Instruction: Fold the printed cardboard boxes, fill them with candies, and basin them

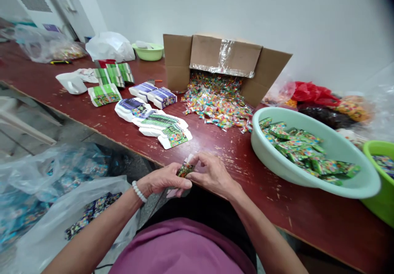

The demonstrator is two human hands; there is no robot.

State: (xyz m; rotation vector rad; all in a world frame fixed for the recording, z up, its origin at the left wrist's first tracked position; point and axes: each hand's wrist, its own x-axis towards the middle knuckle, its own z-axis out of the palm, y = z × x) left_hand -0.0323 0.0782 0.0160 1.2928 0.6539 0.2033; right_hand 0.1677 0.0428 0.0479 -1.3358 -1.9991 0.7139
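Between my two hands, at the table's front edge, is a small printed candy box [186, 169] with white flaps showing at its ends. My left hand [168, 179], with a white bead bracelet on the wrist, grips it from the left. My right hand [212, 173] pinches its right side with thumb and fingers. Just beyond my hands lies a fanned stack of flat green box blanks [175, 136]. A heap of small wrapped candies [220, 106] spills from a cardboard box [226, 54] onto the table. To the right, a pale green basin [277, 171] holds many filled green boxes.
Banded bundles of purple blanks [162, 97] and green blanks [105, 94] lie at the left of the dark red table [243, 163]. A bright green basin [377, 202] stands far right. Plastic bags [101, 188] with packets sit on the floor at left, near a white stool [24, 118].
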